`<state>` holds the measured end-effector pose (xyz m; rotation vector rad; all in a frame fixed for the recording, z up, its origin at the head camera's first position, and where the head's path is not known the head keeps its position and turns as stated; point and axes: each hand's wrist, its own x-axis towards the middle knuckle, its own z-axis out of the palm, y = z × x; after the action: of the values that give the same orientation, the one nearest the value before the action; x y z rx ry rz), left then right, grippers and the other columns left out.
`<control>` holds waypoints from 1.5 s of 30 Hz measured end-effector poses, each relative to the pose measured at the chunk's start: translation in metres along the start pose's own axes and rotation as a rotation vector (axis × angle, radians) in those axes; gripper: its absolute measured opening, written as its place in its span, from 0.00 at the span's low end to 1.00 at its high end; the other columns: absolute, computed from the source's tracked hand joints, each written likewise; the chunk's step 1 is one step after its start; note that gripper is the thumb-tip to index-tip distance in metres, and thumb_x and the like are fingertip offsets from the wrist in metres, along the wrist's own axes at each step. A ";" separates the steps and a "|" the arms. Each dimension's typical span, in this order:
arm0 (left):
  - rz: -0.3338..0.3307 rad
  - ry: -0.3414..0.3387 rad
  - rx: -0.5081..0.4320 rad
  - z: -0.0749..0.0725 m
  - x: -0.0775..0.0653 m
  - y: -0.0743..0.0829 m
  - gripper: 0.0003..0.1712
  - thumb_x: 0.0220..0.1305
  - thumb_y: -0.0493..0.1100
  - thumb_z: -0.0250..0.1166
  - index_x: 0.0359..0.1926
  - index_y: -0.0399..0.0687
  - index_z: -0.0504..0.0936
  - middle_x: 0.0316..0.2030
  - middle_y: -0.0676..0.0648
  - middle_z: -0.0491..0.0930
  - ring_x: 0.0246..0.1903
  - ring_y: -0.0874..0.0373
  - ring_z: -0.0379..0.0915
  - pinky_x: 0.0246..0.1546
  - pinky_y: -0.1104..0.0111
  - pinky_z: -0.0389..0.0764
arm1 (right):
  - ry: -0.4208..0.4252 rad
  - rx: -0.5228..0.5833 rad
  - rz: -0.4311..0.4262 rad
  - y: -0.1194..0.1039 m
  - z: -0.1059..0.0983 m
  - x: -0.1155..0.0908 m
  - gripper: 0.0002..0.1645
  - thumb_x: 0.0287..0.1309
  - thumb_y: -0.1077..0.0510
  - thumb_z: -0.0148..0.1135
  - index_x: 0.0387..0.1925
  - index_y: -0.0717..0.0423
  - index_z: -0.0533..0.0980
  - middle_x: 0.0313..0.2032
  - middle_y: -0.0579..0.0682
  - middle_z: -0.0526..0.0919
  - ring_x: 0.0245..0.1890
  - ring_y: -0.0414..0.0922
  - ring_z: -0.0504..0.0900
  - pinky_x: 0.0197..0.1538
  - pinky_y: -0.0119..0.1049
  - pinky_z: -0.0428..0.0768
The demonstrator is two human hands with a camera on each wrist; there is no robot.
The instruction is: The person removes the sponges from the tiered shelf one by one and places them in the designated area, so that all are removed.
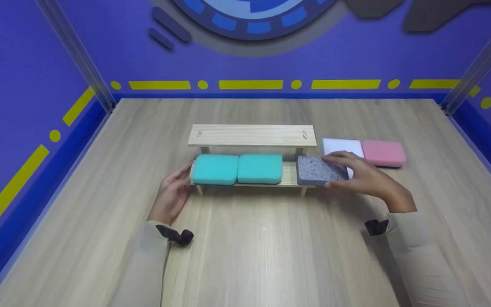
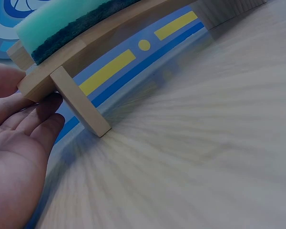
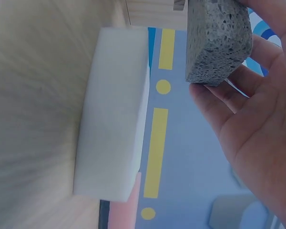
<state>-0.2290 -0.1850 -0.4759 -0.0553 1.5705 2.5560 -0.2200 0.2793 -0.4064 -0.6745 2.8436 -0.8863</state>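
A small two-step wooden shelf [image 1: 252, 135] stands in the middle of the table. Two turquoise sponges [image 1: 215, 169] [image 1: 260, 169] lie side by side on its lower step; in the left wrist view, a dark scouring layer shows under one turquoise sponge [image 2: 66, 26]. My left hand [image 1: 171, 194] pinches the lower step's left end, thumb above and fingers beneath. With my right hand [image 1: 367, 181] I hold a grey, porous pumice stone [image 1: 318, 169] between thumb and fingers, over the lower step's right end. Whether the stone touches the wood I cannot tell.
Right of the shelf lie a white sponge block [image 1: 341, 146], partly behind my right hand, and a pink sponge [image 1: 384, 152] with a dark underside. Blue printed panels [image 1: 249, 68] enclose the wooden table [image 1: 262, 256] at the back and both sides.
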 end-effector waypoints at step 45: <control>-0.001 -0.003 0.002 0.000 -0.001 0.002 0.35 0.63 0.24 0.45 0.72 0.29 0.50 0.74 0.36 0.50 0.74 0.49 0.46 0.72 0.62 0.54 | 0.100 -0.013 0.021 0.034 -0.041 -0.047 0.43 0.50 0.56 0.72 0.65 0.63 0.65 0.65 0.69 0.62 0.59 0.63 0.64 0.56 0.66 0.65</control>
<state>-0.2280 -0.1863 -0.4741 -0.0519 1.5723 2.5526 -0.1994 0.3466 -0.3937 -0.6170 2.9413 -0.9243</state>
